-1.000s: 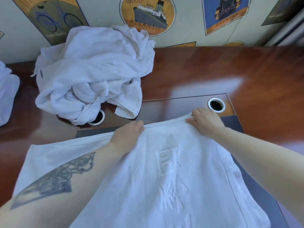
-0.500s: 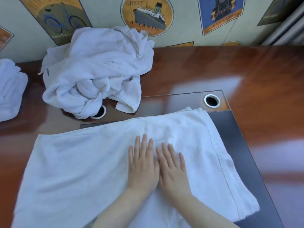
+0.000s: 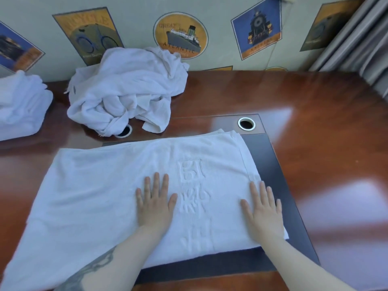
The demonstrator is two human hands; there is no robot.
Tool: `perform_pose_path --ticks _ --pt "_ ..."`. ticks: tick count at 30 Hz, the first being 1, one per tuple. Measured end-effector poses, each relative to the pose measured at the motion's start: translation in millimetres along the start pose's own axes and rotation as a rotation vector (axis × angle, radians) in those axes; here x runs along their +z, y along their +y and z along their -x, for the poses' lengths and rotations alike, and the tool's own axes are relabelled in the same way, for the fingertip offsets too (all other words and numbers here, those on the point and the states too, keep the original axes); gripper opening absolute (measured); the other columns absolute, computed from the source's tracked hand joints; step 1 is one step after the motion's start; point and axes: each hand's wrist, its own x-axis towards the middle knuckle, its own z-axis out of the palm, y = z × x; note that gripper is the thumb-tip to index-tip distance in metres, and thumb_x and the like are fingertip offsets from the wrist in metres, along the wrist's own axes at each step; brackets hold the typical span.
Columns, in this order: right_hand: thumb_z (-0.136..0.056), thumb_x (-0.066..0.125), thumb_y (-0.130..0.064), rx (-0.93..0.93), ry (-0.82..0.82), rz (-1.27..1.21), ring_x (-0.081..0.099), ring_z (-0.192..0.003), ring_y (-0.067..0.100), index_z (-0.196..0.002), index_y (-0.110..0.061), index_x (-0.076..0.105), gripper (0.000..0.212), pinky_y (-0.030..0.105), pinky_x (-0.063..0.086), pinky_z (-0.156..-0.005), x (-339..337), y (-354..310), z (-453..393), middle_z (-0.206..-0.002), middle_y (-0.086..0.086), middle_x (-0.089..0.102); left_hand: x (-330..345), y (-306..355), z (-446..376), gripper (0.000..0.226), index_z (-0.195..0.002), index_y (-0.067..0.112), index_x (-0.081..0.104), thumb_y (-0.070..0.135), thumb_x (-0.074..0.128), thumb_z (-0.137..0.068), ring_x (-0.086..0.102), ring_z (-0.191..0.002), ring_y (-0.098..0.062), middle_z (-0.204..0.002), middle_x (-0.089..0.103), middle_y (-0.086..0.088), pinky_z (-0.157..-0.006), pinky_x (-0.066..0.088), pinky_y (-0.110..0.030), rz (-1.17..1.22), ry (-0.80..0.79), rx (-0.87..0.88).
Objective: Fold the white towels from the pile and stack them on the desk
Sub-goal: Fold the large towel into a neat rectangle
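over at the far left of the desk (image 3: 315,106) sits a low heap of white cloth (image 3: 19,110), seemingly the stack of finished towels, kept out of the working area, though how neatly it is folded i cannot tell. next along, the loose pile (image 3: 126,91) of unfolded towels slumps against the wall, one corner draped over a round cable hole (image 3: 124,131), close enough to reach for the next piece. in front lies the towel being folded (image 3: 88,185), already doubled over, its raised woven characters facing up, spread partly on the dark inset panel (image 3: 279,175) where the surface is flat. the left hand (image 3: 154,203) lies palm down near its middle, fingers straight and slightly spread, gripping nothing; the right hand (image 3: 262,208) lies the same way at the towel's right edge. my guess is both are pressing out creases so the layers sit flat before another fold. as for containers, nothing on the desk is one; a second cable hole (image 3: 246,123) at the panel's far corner stands uncovered and dark inside.
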Motion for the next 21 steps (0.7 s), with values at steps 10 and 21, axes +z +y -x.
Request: perform_pose_path --ticks 10,21 --pt "-0.086 0.066 -0.041 0.289 0.269 -0.280 0.053 -0.106 0.035 -0.099 -0.013 0.063 0.031 0.045 0.036 -0.091 -7 4 38 -0.108 0.014 0.063 12 -5 73 0.061 -0.152 0.027 -0.019 0.047 0.013 -0.104 -0.020 -0.149 -0.016 -0.158 -0.025 0.008 -0.119 -0.012 -0.037 0.076 0.094 -0.104" --pt "-0.076 0.079 -0.011 0.177 0.259 -0.762 0.053 -0.069 0.030 -0.101 -0.018 0.052 0.038 0.034 0.042 -0.071 -8 -12 38 -0.070 0.000 0.049 17 0 103 0.064 -0.142 0.026 -0.032 0.053 0.010 -0.102 -0.035 -0.137 -0.012 -0.147 -0.040 0.008 -0.117 -0.017 -0.042 0.082 0.010 -0.218"
